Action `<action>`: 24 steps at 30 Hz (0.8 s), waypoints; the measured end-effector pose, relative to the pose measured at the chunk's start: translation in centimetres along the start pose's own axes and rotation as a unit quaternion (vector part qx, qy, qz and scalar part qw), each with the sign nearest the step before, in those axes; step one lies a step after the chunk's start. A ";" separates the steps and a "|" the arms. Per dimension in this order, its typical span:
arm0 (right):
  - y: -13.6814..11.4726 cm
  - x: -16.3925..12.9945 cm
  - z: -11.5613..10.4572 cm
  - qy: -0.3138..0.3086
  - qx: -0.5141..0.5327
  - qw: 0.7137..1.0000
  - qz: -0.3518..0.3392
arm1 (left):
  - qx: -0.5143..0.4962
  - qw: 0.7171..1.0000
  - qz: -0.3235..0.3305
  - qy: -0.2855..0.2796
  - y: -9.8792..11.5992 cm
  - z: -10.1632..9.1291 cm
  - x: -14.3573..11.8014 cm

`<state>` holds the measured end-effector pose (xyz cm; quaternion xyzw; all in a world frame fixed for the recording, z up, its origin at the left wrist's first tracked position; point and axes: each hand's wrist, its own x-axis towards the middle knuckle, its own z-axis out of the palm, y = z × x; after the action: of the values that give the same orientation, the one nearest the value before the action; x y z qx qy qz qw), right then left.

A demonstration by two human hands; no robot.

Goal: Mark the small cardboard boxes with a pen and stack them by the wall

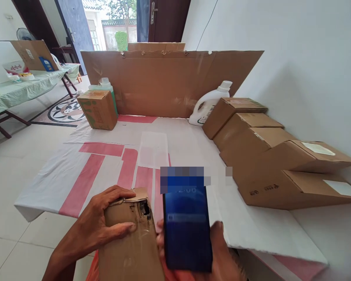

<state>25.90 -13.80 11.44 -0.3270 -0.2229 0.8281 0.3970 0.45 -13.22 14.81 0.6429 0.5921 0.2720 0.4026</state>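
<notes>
Stacked cartons, white jug, cardboard sheet

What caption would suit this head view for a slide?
Left hand grips a torn cardboard box, right hand holds a phone; more boxes line the wall.

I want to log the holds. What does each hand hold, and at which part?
The left hand grips the torn cardboard box at its upper left side. The right hand holds the phone at its lower end.

Torn box left of phone; row of boxes right, cardboard sheet behind
</notes>
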 end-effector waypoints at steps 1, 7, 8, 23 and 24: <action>-0.5 1.0 -0.8 0.042 0.000 0.999 -0.022 | 0.005 1.000 -0.001 -0.002 -0.1 -0.1 0.0; -2.2 8.7 -9.5 0.301 -0.265 0.904 -0.151 | 0.001 1.000 -0.003 -0.001 -0.1 -0.3 0.1; -2.3 9.6 -10.9 0.325 -0.305 0.882 -0.156 | -0.004 1.000 -0.006 0.000 -0.1 -0.2 0.1; -1.2 10.9 -14.8 0.348 -0.581 0.713 -0.180 | -0.025 0.999 -0.024 0.007 0.1 -0.1 0.2; -1.4 10.8 -14.3 0.323 -0.566 0.736 -0.183 | -0.030 0.999 -0.025 0.010 0.0 0.0 0.1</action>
<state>31.85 -2.73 -1.44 -0.6920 -0.5644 0.3052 0.3310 0.45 -13.13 14.86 0.6127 0.6035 0.2857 0.4227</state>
